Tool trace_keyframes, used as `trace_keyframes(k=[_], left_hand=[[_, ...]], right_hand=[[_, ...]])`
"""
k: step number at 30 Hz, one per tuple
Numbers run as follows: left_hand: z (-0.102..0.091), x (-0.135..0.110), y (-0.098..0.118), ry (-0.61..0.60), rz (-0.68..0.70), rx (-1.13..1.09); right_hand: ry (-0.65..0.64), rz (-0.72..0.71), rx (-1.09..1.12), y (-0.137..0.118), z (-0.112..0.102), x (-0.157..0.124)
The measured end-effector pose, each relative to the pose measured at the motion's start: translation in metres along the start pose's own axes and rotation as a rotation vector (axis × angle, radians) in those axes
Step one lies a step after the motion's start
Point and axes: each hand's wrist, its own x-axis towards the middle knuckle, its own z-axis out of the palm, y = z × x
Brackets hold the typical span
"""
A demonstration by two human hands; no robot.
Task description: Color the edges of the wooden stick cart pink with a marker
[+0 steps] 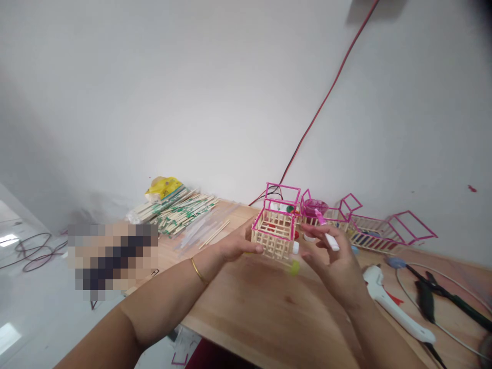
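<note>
My left hand (240,245) grips the side of a small crate built from pale wooden sticks (272,245). Magenta paint coats its top rim and the raised frame behind it. Held between the fingers of my right hand (338,264) is a paintbrush (330,242) with a white handle and a pink, paint-covered end. The brush is to the right of the crate, apart from it. Behind my right hand stands a tub of magenta paint (315,206), partly hidden by pink-framed stick work.
Another stick crate with magenta frames (374,233) rests at the back right. A white glue gun (400,310) and a black-handled tool (425,302) lie with cables at the right. Bundled wrapped chopsticks (184,212) and a yellow bag (165,188) are at the back left.
</note>
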Motion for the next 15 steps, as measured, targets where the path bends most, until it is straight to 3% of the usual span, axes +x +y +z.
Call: trace_keyframes(k=[5, 15], left_hand=[[-0.0001, -0.0009, 0.0006, 0.032, 0.054, 0.162], [0.0001, -0.0002, 0.0041, -0.026, 0.091, 0.268]], right_hand=[[-0.094, 0.106, 0.022, -0.0013, 0.0016, -0.0004], [-0.131, 0.196, 0.075, -0.0049, 0.0029, -0.0011]])
